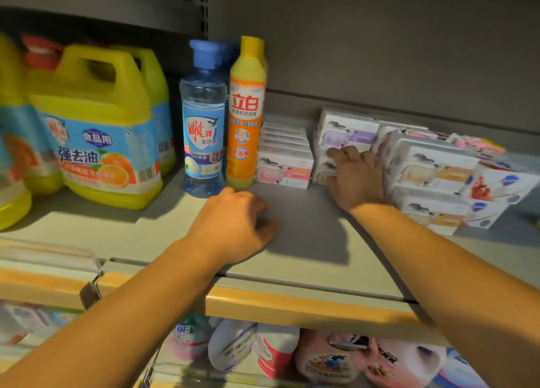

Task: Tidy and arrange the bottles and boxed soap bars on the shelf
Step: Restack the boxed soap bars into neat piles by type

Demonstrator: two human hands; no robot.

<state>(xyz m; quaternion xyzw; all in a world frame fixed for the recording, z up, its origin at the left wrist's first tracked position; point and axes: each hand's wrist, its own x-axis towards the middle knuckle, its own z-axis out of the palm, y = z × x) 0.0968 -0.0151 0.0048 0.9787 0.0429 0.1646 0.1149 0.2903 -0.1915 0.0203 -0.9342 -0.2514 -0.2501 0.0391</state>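
Note:
A clear blue bottle (pixel 203 130) and an orange-yellow bottle (pixel 246 119) stand upright side by side on the grey shelf (pixel 306 241). To their right lies a row of pink-printed soap boxes (pixel 285 167), then a stack with a purple-printed soap box (pixel 347 132) on top. My right hand (pixel 356 177) rests against the front of that stack, fingers curled on the lower box. My left hand (pixel 233 227) hovers over the bare shelf in front of the bottles, fingers loosely curled, holding nothing.
Large yellow detergent jugs (pixel 96 130) fill the shelf's left side. Stacked orange-printed soap boxes (pixel 432 168) and red-and-blue boxes (pixel 502 189) crowd the right. The shelf's yellow front rail (pixel 292 303) runs below my arms, with bagged goods (pixel 330 358) on the lower shelf.

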